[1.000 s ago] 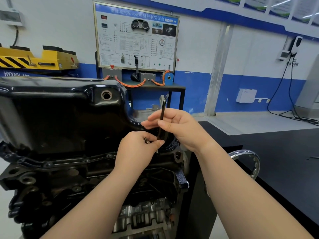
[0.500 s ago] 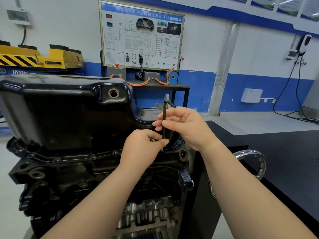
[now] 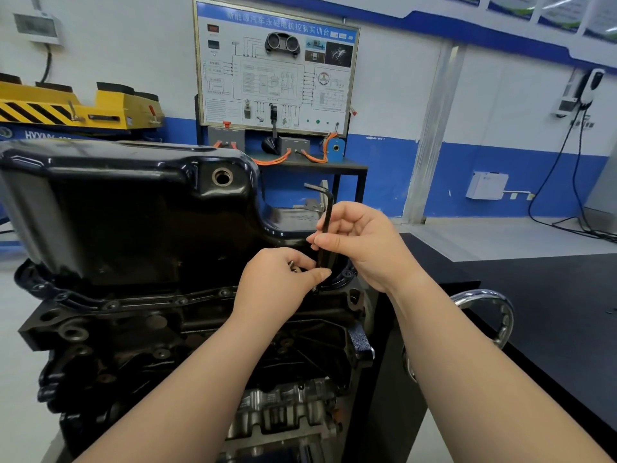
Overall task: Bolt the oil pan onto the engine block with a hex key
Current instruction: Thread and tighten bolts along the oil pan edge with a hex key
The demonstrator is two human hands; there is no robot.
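A glossy black oil pan (image 3: pixel 127 208) sits upside down on the dark engine block (image 3: pixel 160 335), its flange lined with bolt holes. At the pan's right corner my right hand (image 3: pixel 360 242) pinches the shaft of a black L-shaped hex key (image 3: pixel 325 222), which stands upright with its short arm pointing left at the top. My left hand (image 3: pixel 277 282) is curled just below, pinching the key's lower end; loose bolts (image 3: pixel 293 266) show between its fingers. The key's tip and the bolt under it are hidden by my left hand.
A chrome handwheel (image 3: pixel 494 315) juts from the engine stand on the right, beside a black table (image 3: pixel 541 295). Behind stand a training panel (image 3: pixel 277 68) on a small desk and a yellow lift (image 3: pixel 76 108) at the left.
The hex key's short arm has swung round from pointing right to pointing left as my right hand turned it. My left hand has stayed at the key's lower end.
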